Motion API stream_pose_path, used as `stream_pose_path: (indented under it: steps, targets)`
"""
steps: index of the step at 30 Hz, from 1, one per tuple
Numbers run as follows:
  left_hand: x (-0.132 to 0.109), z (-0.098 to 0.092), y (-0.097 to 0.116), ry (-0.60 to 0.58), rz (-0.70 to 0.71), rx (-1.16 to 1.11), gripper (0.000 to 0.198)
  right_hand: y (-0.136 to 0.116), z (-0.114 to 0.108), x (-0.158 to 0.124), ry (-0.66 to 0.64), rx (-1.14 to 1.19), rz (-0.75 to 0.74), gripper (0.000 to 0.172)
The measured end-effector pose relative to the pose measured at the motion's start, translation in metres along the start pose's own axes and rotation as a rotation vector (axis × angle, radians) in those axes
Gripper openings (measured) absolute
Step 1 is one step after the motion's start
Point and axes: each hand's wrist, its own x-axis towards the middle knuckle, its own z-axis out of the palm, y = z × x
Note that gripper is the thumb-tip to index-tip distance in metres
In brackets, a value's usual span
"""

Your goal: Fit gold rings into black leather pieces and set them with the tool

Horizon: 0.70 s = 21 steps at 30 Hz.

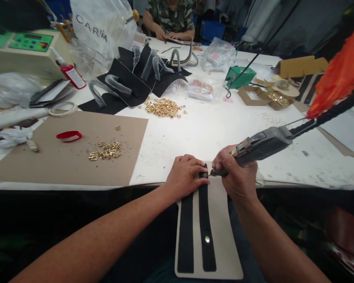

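Note:
My right hand (240, 175) is wrapped round a grey electric screwdriver (262, 146), its bit pointing left at a small metal fitting (205, 175). Whether the bit touches the fitting I cannot tell. That fitting sits near the top end of a black strap (205, 212), which my left hand (185, 175) grips between thumb and fingers. The strap lies on a beige panel (224, 236) that hangs over the table's front edge towards me. A second black strip (185, 236) runs alongside, and a shiny round stud (207, 239) shows lower on the gripped strap.
Gold hardware lies in a pile (163, 107) and in a smaller heap (106, 151) on brown board (129, 165). Black panels with wrapped handles (126, 86) stand behind. A red bottle (72, 74), green box (240, 76) and cardboard box (253, 95) surround them. Another person (171, 19) sits opposite.

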Motion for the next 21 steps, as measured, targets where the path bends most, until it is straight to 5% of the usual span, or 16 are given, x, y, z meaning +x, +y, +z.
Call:
stream_pose_path:
  steps: [21]
  targets:
    - [0.000, -0.002, 0.000, -0.035, -0.003, 0.003, 0.027, 0.014, 0.006, 0.000, -0.030, -0.171, -0.079, 0.025]
